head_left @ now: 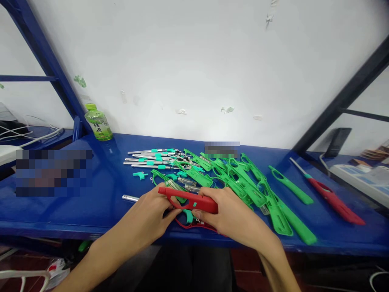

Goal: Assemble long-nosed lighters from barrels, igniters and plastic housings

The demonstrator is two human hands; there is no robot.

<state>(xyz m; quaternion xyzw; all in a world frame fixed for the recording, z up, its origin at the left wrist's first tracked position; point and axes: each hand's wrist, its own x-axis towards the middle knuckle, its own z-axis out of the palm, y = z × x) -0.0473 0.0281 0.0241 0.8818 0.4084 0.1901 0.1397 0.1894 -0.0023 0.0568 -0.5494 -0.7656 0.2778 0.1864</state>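
Note:
Near the table's front edge, both hands hold a red lighter casing (203, 203) of the long-necked kind. My left hand (154, 209) pinches its narrow front end, and my right hand (223, 207) grips the wide handle end. Just below lies a second red shell half (197, 226), with a teal trigger (189, 216) and small inner parts showing in it; my right fingers partly cover it. A metal lighter tube (130, 198) pokes out by my left wrist. Green casing halves (243, 184) are heaped just beyond my hands, with clear fuel tanks (187, 181) among them.
Metal tubes with teal collars (148, 162) lie behind, beside a loose teal trigger (140, 174). To the right rests an assembled red lighter (331, 196). A green tea bottle (99, 123) stands at the back left of the blue table (100, 174). Blue frame posts flank the table.

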